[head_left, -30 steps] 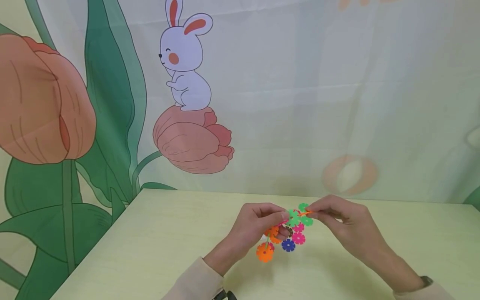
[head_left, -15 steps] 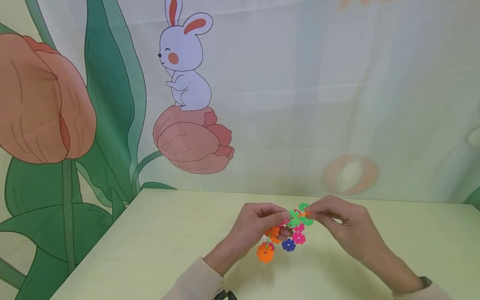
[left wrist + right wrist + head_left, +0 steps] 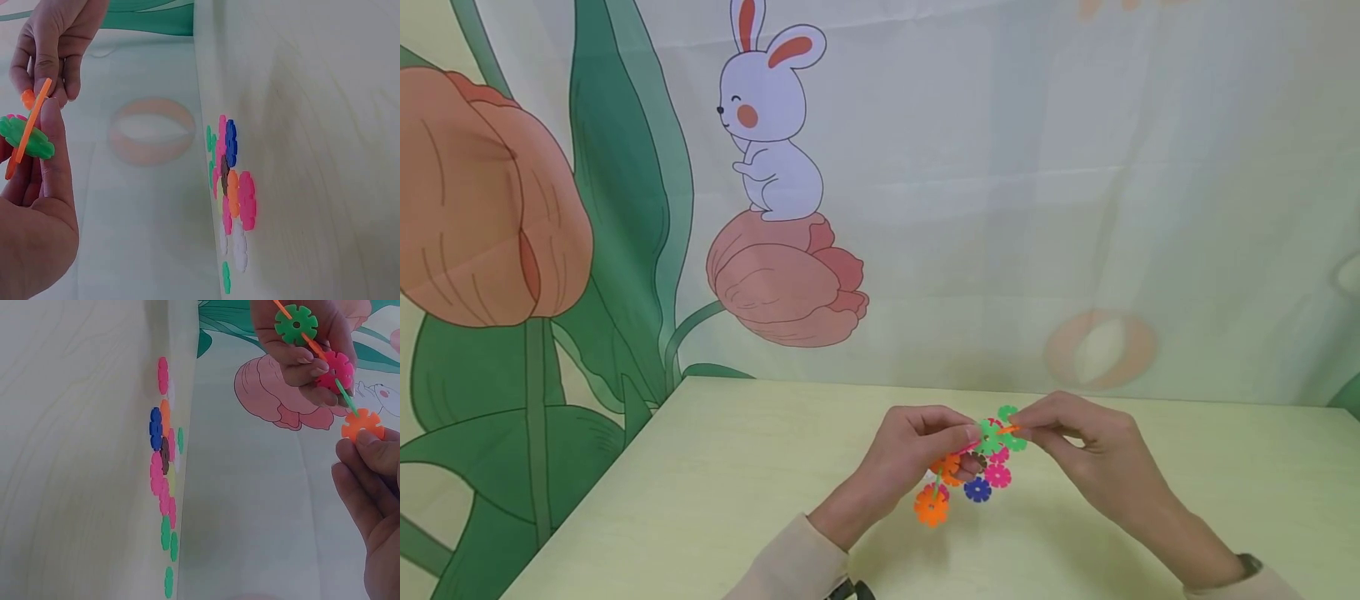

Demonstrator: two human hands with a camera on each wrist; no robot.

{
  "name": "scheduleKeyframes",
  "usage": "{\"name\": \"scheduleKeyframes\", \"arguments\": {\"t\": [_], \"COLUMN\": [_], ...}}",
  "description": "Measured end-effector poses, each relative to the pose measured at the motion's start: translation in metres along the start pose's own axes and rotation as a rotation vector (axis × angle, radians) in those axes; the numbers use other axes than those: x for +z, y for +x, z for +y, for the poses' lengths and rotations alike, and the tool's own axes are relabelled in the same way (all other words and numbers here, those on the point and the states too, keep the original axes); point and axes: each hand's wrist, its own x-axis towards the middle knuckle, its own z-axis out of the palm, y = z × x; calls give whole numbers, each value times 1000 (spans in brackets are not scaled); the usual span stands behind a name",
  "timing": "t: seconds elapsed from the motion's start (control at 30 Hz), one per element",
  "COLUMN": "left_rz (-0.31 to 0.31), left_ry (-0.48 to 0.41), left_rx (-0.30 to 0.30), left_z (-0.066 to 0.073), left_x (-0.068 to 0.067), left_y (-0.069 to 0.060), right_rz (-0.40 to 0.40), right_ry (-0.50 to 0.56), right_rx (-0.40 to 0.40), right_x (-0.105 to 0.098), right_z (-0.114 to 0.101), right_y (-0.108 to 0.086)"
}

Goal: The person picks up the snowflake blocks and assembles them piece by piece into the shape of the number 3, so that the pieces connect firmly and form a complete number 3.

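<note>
Linked flower discs (image 3: 947, 465), barely shifted this last second, stay above the table (image 3: 715, 483), fingers of the left hand (image 3: 901, 454) gripping them, the right hand (image 3: 1097, 454) pinching an orange disc (image 3: 359, 419), so joining probably continues.

No text, label or number can be read. On the backdrop (image 3: 925, 208), pale orange marks (image 3: 1088, 7) are cut off at the head view's top edge; an orange ring (image 3: 1062, 350) may be letter or drawing.
</note>
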Motion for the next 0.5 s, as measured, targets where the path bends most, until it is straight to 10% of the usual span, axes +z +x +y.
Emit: {"name": "scheduleKeyframes", "arguments": {"t": [0.5], "left_rz": [50], "left_ry": [17], "left_rx": [26], "left_z": [0], "left_x": [0], "left_y": [0], "right_rz": [8], "right_ry": [-99], "right_rx": [11], "right_x": [-4], "right_z": [0], "right_y": [1]}}
